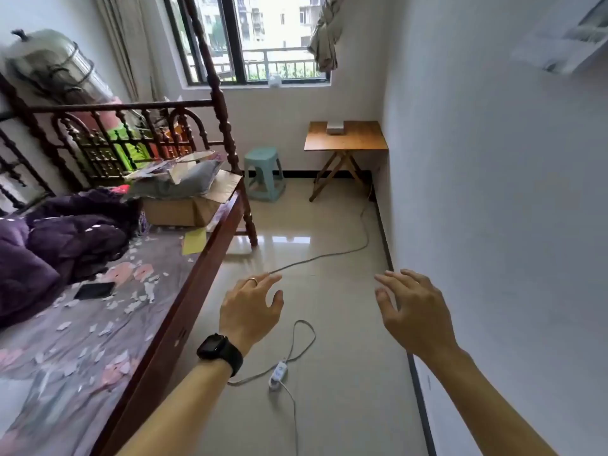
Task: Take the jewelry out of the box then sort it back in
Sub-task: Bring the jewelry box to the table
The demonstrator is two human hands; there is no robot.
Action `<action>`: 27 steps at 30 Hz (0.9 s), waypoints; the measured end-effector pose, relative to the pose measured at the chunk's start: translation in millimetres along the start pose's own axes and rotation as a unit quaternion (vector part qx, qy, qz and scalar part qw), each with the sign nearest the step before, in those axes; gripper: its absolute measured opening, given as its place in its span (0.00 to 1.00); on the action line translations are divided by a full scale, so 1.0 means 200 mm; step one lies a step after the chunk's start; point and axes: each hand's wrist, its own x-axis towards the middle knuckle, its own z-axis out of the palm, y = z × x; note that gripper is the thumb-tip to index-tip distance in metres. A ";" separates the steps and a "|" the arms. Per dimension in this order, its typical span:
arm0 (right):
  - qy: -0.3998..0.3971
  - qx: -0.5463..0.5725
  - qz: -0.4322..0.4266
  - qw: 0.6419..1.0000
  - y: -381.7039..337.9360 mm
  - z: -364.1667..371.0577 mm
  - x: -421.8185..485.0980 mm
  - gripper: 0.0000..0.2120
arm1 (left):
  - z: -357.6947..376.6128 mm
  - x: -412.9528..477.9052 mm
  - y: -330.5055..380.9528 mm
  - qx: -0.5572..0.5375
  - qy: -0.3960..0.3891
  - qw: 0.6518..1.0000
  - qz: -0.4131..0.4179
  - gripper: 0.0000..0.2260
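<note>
Left hand [250,311]: raised in mid-air over the floor, back to the camera, fingers loosely spread and slightly bent, gripping nothing. A thin ring [252,280] sits on one finger and a black watch [218,348] on the wrist.

Right hand [413,311]: level with the left and apart from it, fingers likewise spread and relaxed, touching nothing.

Box [335,128]: small, pale and rectangular, far ahead of both hands and beyond the gap between them. It rests near the back edge of a wooden folding table [355,141] that stands against the wall. Whether it is open, and what it holds, cannot be told from here.

Stool [264,174]: pale green plastic, far ahead of the left hand, just left of the table.

Cable [329,255]: grey, on the tiled floor, running from near the table leg back past the left fingertips. It loops below and between the hands to a white inline switch [278,375] near the left wrist.

Bed [204,245]: dark wooden frame along the left hand's outer side, with a floral sheet.
- Black phone [94,290], flat on the sheet, left of the left hand.
- Purple blanket [65,238], bunched, further left.
- Cardboard carton [177,210], ahead and left of the left hand, with grey bedding piled on top.

Window [263,37]: dark-framed, far ahead, above the stool.

White wall [493,192]: close along the right hand's outer side.
</note>
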 end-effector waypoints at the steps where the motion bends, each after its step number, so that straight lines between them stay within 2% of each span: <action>1: 0.001 0.003 -0.001 1.000 0.01 0.03 0.08 0.19 | 0.02 0.09 -0.02 -0.008 0.000 1.000 0.008 0.17; 5: -0.019 -0.004 0.017 1.000 0.03 0.14 0.43 0.20 | 0.10 0.49 -0.08 0.007 -0.006 1.000 0.002 0.17; 11: 0.007 -0.019 0.012 1.000 0.13 0.28 0.97 0.16 | 0.20 1.09 -0.10 0.006 0.008 1.000 0.022 0.17; 20: -0.026 -0.001 0.032 0.999 0.43 0.61 1.81 0.14 | 0.46 1.96 -0.12 0.023 0.021 0.999 0.023 0.16; 27: -0.039 0.019 0.010 0.999 0.65 0.81 2.67 0.16 | 0.57 2.73 -0.08 0.018 0.028 0.999 -0.035 0.15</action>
